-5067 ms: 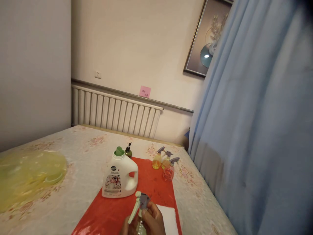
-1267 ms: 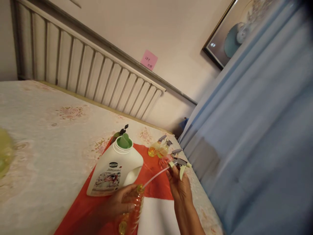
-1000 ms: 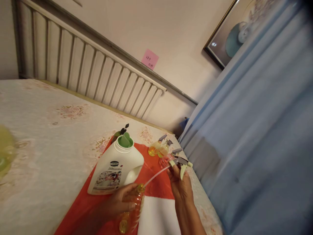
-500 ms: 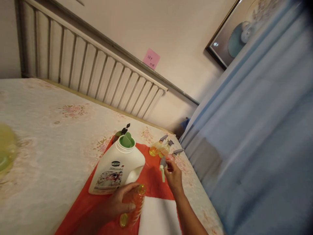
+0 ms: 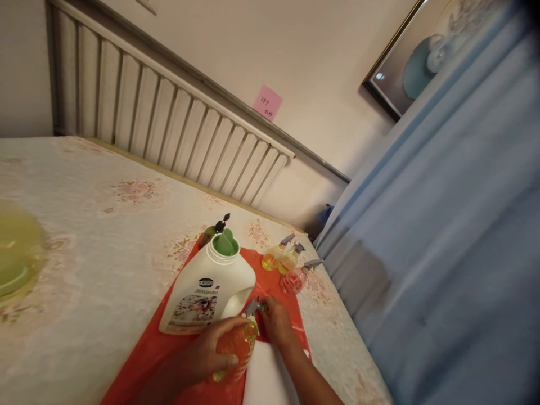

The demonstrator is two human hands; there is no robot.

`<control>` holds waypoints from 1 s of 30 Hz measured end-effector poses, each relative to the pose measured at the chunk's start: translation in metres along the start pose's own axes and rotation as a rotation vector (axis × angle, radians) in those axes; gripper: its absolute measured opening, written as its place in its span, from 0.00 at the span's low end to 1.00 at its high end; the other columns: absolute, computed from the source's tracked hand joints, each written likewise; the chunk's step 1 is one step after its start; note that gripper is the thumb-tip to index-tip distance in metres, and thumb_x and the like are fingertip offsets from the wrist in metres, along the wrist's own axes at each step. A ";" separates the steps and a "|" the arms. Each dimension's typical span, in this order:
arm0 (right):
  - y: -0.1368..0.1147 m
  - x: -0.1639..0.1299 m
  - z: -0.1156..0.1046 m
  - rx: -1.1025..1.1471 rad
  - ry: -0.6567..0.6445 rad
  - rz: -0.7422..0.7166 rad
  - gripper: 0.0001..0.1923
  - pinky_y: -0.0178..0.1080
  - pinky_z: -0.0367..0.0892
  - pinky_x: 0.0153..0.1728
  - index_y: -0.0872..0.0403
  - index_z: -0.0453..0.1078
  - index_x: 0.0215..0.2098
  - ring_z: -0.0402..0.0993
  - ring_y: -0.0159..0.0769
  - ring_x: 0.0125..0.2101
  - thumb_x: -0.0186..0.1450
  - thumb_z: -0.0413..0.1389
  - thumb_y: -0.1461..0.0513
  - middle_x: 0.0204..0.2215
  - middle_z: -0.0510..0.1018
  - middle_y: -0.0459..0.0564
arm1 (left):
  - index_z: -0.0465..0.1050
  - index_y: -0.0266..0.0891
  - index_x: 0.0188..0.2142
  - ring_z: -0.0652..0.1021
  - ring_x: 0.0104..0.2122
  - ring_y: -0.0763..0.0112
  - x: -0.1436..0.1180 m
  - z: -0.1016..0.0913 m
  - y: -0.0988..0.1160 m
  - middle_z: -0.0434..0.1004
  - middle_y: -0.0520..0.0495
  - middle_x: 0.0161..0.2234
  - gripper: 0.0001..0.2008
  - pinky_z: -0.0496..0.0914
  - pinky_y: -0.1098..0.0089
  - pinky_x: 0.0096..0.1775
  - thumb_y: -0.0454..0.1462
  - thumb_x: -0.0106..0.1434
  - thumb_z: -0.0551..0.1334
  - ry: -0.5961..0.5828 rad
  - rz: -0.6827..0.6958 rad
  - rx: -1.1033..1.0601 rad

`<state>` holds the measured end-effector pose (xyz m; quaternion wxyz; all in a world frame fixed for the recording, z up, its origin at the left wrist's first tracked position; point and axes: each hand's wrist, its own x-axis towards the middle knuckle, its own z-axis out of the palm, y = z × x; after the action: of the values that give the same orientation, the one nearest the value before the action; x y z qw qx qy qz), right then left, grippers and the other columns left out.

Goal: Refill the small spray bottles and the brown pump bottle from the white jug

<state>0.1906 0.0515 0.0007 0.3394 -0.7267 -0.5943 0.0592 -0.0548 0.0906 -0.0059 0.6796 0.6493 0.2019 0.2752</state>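
Observation:
My left hand [image 5: 211, 347] is wrapped round a clear yellowish bottle [image 5: 243, 353], tilted, its uncapped mouth toward the right. Pinched in my right hand [image 5: 276, 322] is a grey spray head [image 5: 253, 306], just above and beside the bottle's mouth; its lower end is partly hidden, so I cannot tell if they touch. Behind my left hand stands a big white detergent jug [image 5: 202, 292] with a green spout in its open neck. Both hands are over a red mat [image 5: 143, 360], and a white sheet [image 5: 268, 374] lies under my right forearm.
Spray bottles, one orange-tinted [image 5: 270, 261], one yellow [image 5: 287, 263] and one pink [image 5: 293, 280], stand at the mat's right. A dark-topped bottle [image 5: 208, 233] is behind the jug. A yellow-green basin [image 5: 19, 247] sits far left. A blue curtain [image 5: 434, 242] hangs right.
My right hand has brought the spray head left and down, close to the bottle's mouth. The pink bottle now shows fully. My left hand keeps its hold, and the view has shifted slightly.

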 end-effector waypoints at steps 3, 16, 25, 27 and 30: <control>-0.001 0.002 -0.003 0.061 -0.011 0.023 0.08 0.40 0.65 0.40 0.53 0.74 0.32 0.73 0.41 0.35 0.54 0.57 0.68 0.32 0.78 0.50 | 0.68 0.49 0.60 0.63 0.64 0.47 0.002 0.000 -0.005 0.68 0.51 0.63 0.35 0.53 0.50 0.66 0.32 0.51 0.65 -0.042 0.008 0.060; -0.085 0.029 -0.020 0.764 -0.275 0.004 0.26 0.45 0.71 0.49 0.50 0.72 0.50 0.75 0.47 0.51 0.52 0.65 0.59 0.49 0.80 0.51 | 0.64 0.52 0.61 0.63 0.64 0.49 0.004 0.000 -0.003 0.67 0.54 0.64 0.38 0.56 0.53 0.66 0.30 0.50 0.61 -0.101 0.022 0.148; -0.092 0.053 0.007 0.801 -0.325 0.071 0.22 0.41 0.72 0.38 0.53 0.75 0.43 0.76 0.40 0.33 0.48 0.66 0.61 0.32 0.82 0.44 | 0.66 0.51 0.59 0.66 0.62 0.49 0.005 0.001 0.000 0.70 0.54 0.61 0.37 0.58 0.56 0.64 0.31 0.48 0.63 -0.099 0.013 0.183; -0.092 0.057 0.014 0.820 -0.340 0.077 0.22 0.41 0.71 0.40 0.52 0.76 0.40 0.75 0.39 0.32 0.46 0.67 0.62 0.29 0.82 0.43 | 0.67 0.50 0.59 0.68 0.60 0.49 0.003 0.002 0.003 0.71 0.52 0.60 0.38 0.61 0.56 0.63 0.32 0.47 0.65 -0.109 -0.009 0.162; -0.095 0.060 0.018 0.855 -0.358 0.082 0.18 0.42 0.71 0.41 0.53 0.76 0.35 0.74 0.39 0.31 0.44 0.66 0.61 0.27 0.80 0.42 | 0.67 0.49 0.59 0.70 0.58 0.50 0.001 0.003 0.005 0.73 0.51 0.59 0.38 0.64 0.57 0.60 0.32 0.46 0.66 -0.107 -0.019 0.111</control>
<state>0.1204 0.1200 0.0596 0.4980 -0.5228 -0.5365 0.4368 -0.0525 0.0895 -0.0004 0.6551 0.6978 0.1865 0.2218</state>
